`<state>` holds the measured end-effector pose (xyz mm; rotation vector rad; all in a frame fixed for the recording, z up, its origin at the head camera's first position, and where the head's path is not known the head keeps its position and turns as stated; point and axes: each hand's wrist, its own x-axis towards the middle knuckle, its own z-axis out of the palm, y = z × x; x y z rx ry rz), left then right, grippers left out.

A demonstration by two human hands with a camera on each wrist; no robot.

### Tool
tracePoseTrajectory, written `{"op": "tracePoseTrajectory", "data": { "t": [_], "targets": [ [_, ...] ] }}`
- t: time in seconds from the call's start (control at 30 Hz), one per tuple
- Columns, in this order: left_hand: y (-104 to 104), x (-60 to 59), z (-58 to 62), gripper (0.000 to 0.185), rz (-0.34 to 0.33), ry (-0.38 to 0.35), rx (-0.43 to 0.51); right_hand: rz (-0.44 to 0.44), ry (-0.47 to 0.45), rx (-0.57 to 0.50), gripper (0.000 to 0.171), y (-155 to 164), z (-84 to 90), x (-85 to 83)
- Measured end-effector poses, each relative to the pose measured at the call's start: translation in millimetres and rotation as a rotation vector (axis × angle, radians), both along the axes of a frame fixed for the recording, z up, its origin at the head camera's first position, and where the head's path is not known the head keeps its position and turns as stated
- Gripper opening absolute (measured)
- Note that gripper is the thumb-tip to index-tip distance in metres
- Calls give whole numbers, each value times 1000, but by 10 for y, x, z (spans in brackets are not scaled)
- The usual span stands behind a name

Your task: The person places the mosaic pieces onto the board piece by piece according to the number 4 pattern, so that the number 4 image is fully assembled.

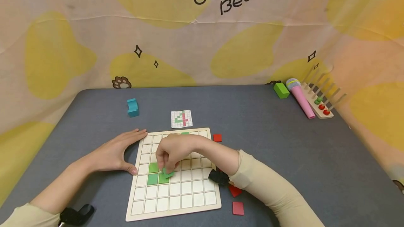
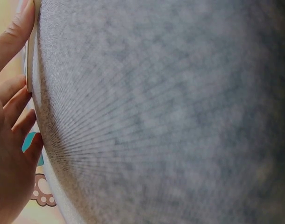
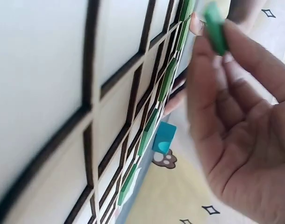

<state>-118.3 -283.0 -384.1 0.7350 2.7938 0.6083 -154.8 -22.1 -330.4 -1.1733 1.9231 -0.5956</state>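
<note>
A wooden grid board [image 1: 175, 210] with square cells lies on the dark table. My right hand [image 1: 175, 150] pinches a small green square tile [image 3: 215, 29] between thumb and finger, tilted over the board's left half. Green tiles sit in cells close to it, among them a light green tile [image 1: 153, 167] and a darker green tile [image 1: 153, 179]. Part of the grid lies hidden under the right hand and forearm. My left hand [image 1: 118, 151] is spread along the board's left edge, its thumb and fingertips at the rim.
A printed pattern card [image 1: 181, 119] lies behind the board. Red tiles [image 1: 238, 208] lie along its right side. A blue block [image 1: 133, 107] stands at the back left. At the back right are a green block [image 1: 281, 90], a pink toy microphone [image 1: 302, 99] and a pegged wooden stand [image 1: 325, 115].
</note>
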Motion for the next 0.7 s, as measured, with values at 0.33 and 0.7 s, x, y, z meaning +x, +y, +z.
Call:
{"op": "tracePoseTrajectory", "data": {
  "t": [0.33, 0.7],
  "targets": [
    [8, 0, 4, 122, 2, 1, -1, -94, 79, 193, 19, 0, -9, 29],
    [6, 6, 1, 122, -1, 11, 5, -141, 78, 213, 20, -9, -36, 65]
  ]
}}
